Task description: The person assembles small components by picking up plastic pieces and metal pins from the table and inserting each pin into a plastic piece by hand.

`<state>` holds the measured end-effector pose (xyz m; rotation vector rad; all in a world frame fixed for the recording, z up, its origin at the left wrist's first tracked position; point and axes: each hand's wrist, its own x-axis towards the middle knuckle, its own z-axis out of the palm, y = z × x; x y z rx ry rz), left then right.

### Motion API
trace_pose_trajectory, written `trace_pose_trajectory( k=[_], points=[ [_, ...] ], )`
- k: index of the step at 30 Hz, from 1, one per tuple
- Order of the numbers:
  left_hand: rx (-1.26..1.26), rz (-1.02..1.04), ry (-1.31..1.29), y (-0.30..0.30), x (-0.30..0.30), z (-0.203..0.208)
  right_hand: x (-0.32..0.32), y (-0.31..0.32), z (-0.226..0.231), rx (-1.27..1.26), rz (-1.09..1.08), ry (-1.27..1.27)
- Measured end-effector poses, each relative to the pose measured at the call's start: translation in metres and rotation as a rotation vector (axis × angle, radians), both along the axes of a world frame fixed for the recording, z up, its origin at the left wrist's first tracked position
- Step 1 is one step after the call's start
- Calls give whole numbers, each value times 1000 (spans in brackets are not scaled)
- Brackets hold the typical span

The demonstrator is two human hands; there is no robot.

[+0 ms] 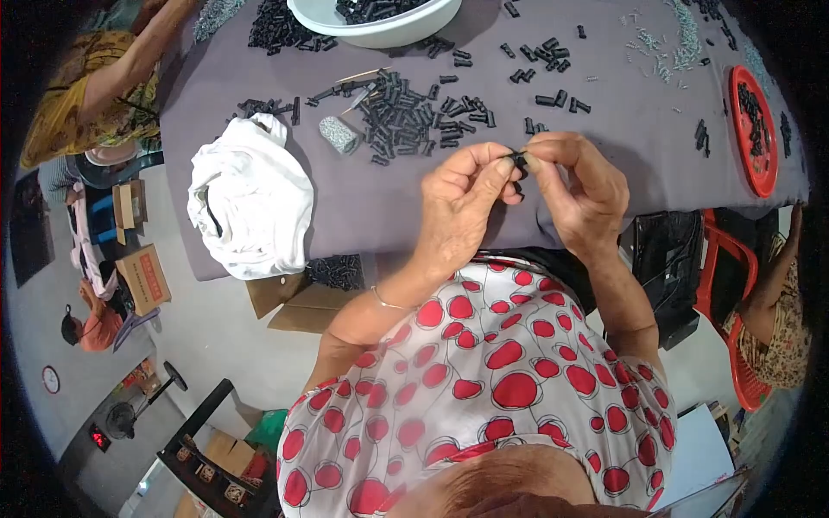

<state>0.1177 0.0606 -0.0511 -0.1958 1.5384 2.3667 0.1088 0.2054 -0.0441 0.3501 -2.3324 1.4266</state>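
Note:
Near the table's front edge my two hands meet, fingertips pinched together on a small black plastic part (518, 161). My left hand (466, 198) is closed, with a bit of black also showing by its curled lower fingers. My right hand (579, 190) pinches the part from the other side with thumb and index finger. Most of the part is covered by the fingertips. Just beyond my left hand lies a loose heap of black plastic pieces (397, 116). Further off are smaller groups of similar black pieces (544, 56).
A bundled white cloth (250, 198) lies left, beside a grey stone-like lump (338, 135). A white basin (380, 33) of black pieces stands at the back. At right are a red tray (741, 164) and metal springs (686, 39). Other people sit at both sides.

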Motion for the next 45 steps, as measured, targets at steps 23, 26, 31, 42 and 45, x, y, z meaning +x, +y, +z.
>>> trace_pose_trajectory(
  k=[23,26,31,42,45],
  points=[
    [486,-210,-340,-14,-18,-5,1,-7,0,94,28,189],
    [520,-228,-359,-13,-18,-4,2,-5,-2,91,20,186],
    [322,-205,-261,-10,-14,6,4,-2,-4,38,41,188],
    [106,-89,-100,-1,-15,9,-1,-3,-8,111,33,318],
    [167,-47,-126,0,-16,11,0,1,-5,251,13,290]
  ],
)
